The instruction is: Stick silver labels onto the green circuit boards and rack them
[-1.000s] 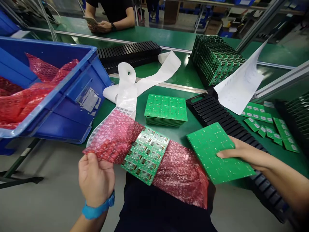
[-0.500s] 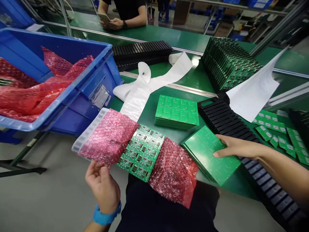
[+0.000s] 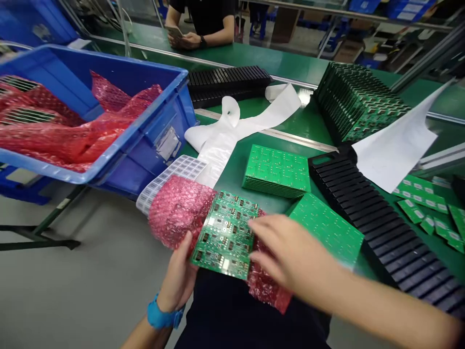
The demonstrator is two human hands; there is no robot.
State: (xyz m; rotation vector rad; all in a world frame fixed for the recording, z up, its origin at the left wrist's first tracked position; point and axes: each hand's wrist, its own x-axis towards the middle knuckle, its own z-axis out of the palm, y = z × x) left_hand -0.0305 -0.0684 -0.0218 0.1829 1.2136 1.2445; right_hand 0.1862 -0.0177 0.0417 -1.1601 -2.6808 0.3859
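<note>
One populated board (image 3: 227, 235) lies bared on opened red bubble wrap (image 3: 179, 208) just off the near edge of the desk (image 3: 305, 128). It is clenched at its left side by the grip of the left hand (image 3: 179, 276). The right hand (image 3: 286, 257) is spread and released, fingertips at the board's right side. Beyond, a bare board (image 3: 327, 228) and a stack of boards (image 3: 278, 169) are laid out. The red bundles (image 3: 72, 145) in the blue crate (image 3: 138, 155) seem yet to be unwrapped.

An electronics assembly floor, a factory line rather than a home bench; the long green-matted table (image 3: 236, 160) has another like it running parallel behind; a flat stack of green printed circuit boards (image 3: 278, 169) sits beside a black slotted plastic rack (image 3: 363, 203); a row of upright green boards (image 3: 358, 102) fills another rack; a blue plastic crate (image 3: 145, 145) holds red bubble wrap (image 3: 72, 140); a green circuit board studded with small components (image 3: 227, 232) lies nearest; a person in a black top (image 3: 207, 14) is at the far line.
</note>
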